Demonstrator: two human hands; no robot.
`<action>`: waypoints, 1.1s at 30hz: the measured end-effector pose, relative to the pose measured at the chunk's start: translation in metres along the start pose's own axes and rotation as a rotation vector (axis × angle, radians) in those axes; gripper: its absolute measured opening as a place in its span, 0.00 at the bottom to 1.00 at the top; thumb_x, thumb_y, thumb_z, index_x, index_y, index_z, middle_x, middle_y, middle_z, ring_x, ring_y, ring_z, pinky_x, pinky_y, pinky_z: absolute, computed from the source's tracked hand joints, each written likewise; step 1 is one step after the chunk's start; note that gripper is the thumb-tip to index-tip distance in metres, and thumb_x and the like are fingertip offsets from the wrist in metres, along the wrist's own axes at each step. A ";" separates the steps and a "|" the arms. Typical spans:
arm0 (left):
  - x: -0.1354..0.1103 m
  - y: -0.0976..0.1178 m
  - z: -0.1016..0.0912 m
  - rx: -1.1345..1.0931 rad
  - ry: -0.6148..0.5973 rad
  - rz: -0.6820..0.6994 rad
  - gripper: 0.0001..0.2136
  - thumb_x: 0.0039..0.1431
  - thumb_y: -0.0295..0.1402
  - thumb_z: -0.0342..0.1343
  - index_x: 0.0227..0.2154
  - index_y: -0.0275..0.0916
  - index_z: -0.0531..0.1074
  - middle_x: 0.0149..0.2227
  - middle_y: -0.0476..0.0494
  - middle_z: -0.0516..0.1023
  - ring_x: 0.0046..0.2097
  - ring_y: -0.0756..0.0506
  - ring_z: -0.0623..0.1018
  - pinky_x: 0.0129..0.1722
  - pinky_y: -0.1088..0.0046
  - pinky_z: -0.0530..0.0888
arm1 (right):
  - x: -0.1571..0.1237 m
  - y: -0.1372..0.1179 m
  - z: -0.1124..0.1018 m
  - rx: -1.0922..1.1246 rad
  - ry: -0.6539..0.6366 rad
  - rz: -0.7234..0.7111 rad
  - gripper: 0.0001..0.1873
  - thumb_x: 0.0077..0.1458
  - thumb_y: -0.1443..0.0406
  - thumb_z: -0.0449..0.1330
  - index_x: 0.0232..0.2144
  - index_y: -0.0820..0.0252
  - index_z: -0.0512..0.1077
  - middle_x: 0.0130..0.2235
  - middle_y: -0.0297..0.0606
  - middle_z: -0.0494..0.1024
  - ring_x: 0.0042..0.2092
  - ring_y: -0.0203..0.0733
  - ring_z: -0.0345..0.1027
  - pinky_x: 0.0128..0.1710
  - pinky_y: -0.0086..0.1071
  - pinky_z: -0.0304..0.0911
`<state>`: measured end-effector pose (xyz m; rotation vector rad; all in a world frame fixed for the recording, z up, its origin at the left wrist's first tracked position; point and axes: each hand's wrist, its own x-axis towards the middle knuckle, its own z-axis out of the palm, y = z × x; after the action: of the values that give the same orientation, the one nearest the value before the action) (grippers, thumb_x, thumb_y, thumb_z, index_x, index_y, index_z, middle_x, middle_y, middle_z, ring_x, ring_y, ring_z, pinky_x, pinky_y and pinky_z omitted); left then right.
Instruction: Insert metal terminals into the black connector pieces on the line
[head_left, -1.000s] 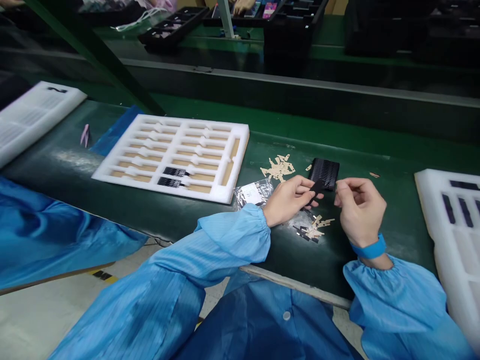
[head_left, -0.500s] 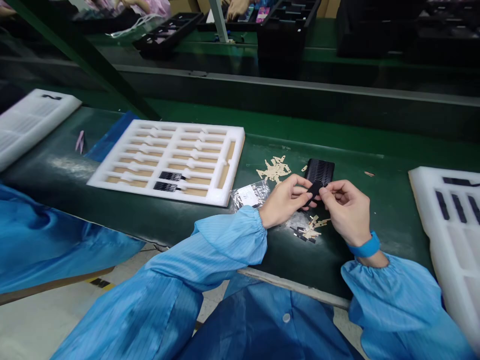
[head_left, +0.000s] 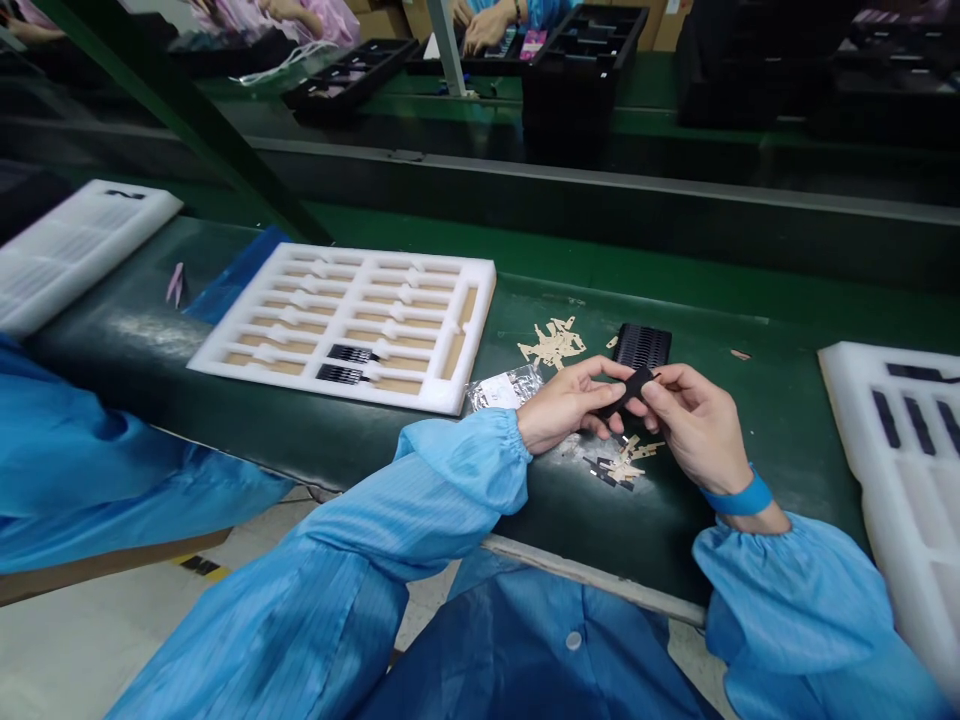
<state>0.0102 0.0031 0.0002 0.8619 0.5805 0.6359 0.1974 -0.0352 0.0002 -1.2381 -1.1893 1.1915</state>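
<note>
A small flat black part [head_left: 628, 390] is held up between my hands, above the green bench. My left hand [head_left: 574, 400] is closed on its left end, fingers beneath and thumb near the top. My right hand [head_left: 694, 418] pinches its right end between thumb and forefinger; what lies under those fingertips is too small to make out. Just behind my hands sits a ribbed black block [head_left: 643, 345]. Small cream-coloured flat pieces [head_left: 553, 343] lie in a pile to its left. Cream and black strips [head_left: 622, 462] are scattered below my hands, and a clear bag with a white label [head_left: 504, 391] lies by my left wrist.
A white foam tray [head_left: 480, 330] with two black comb-like parts [head_left: 346, 373] stands left of my hands. Another foam tray [head_left: 847, 400] is at the right, another foam slab [head_left: 154, 205] far left, near pink tweezers [head_left: 175, 285]. Co-workers' hands [head_left: 487, 28] and black bins [head_left: 592, 60] are across the bench.
My hands stay on the black part, which now sits slightly higher and more clear of the ribbed block. The whole view has shifted a little.
</note>
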 end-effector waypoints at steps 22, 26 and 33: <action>-0.002 0.003 0.002 -0.145 0.040 -0.133 0.15 0.59 0.32 0.63 0.47 0.34 0.70 0.34 0.47 0.75 0.26 0.56 0.74 0.24 0.83 0.69 | 0.003 -0.005 -0.004 -0.087 0.132 -0.150 0.11 0.58 0.58 0.67 0.34 0.60 0.74 0.27 0.33 0.72 0.25 0.33 0.63 0.25 0.28 0.62; -0.001 0.003 0.003 -0.141 0.039 -0.138 0.15 0.60 0.32 0.63 0.47 0.34 0.70 0.33 0.47 0.75 0.26 0.56 0.74 0.23 0.83 0.68 | 0.002 -0.011 -0.001 -0.154 0.142 -0.141 0.14 0.57 0.55 0.66 0.32 0.59 0.73 0.26 0.32 0.71 0.24 0.33 0.62 0.26 0.29 0.62; -0.001 0.003 0.004 -0.123 0.046 -0.132 0.15 0.59 0.32 0.63 0.47 0.33 0.71 0.33 0.47 0.75 0.25 0.57 0.73 0.23 0.83 0.67 | 0.003 -0.009 0.001 -0.216 0.192 -0.161 0.17 0.56 0.51 0.66 0.32 0.58 0.72 0.26 0.32 0.69 0.25 0.34 0.60 0.28 0.31 0.64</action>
<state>0.0109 0.0021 0.0051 0.6892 0.6280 0.5661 0.1959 -0.0320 0.0095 -1.3552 -1.2707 0.8226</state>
